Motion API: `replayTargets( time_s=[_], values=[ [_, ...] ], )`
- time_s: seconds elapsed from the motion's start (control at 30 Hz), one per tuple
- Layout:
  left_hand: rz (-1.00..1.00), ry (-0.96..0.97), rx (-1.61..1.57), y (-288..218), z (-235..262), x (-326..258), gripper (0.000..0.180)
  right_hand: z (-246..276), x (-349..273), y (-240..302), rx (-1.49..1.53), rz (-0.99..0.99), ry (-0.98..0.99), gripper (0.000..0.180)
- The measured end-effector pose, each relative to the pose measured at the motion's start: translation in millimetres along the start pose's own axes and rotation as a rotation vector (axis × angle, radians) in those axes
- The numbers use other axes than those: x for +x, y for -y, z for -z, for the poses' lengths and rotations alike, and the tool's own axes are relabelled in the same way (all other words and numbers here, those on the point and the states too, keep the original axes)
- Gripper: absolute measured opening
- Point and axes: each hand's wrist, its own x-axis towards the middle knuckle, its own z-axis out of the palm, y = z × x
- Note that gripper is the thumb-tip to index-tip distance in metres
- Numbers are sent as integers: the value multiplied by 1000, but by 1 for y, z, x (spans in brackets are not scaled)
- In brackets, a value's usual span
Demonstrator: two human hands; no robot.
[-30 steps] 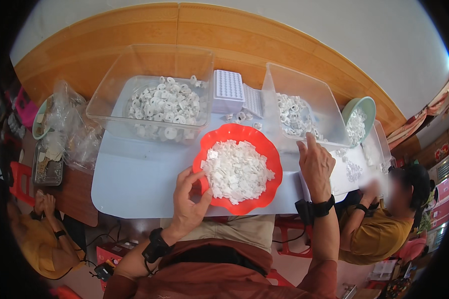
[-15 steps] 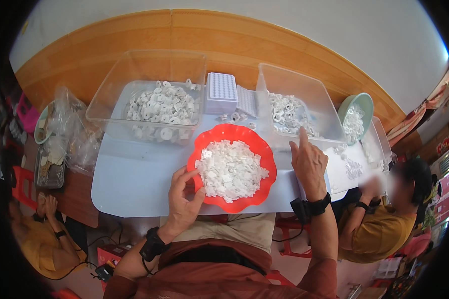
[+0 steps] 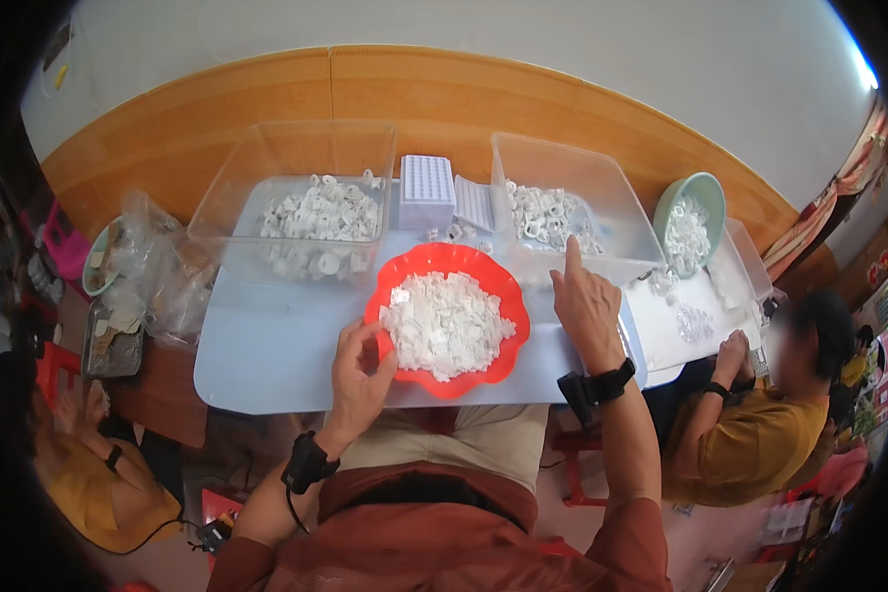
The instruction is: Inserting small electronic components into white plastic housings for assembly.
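A red bowl (image 3: pixel 512 296) with a wavy rim sits in front of me, filled with small flat white pieces (image 3: pixel 446 324). My left hand (image 3: pixel 359 377) grips its left rim between thumb and fingers. To the right of the bowl, my right hand (image 3: pixel 589 308) hovers with the index finger stretched toward the right clear bin (image 3: pixel 612 183) and the other fingers loosely curled. Nothing shows in it. White ring-like parts (image 3: pixel 548 212) lie inside that bin. Another clear bin (image 3: pixel 306 148) at the left holds a heap of white parts (image 3: pixel 321 222).
A lilac stack of dimpled trays (image 3: pixel 427 187) stands between the bins, with a few loose parts before it. A green bowl (image 3: pixel 713 212) of clear pieces tilts at the right. Co-workers sit on both sides. Plastic bags (image 3: pixel 173 286) lie at the left.
The whole view has shifted slightly. My hands keep nearly the same pose beside the bowl. The right co-worker's hands have come down from the face; the left co-worker's hands have moved.
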Motion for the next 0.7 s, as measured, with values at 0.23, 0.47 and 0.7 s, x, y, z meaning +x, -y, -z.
replayTargets(
  time_s=[0.23,0.47,0.7],
  values=[
    [-31,52,101,5,2,2,43,6,-2,-1,42,-10,9,64],
    [-67,27,125,8,2,2,43,11,-2,0,52,-6,66,68],
    [-40,12,109,-1,-2,0,42,16,0,-16,117,77,86,73]
  ],
)
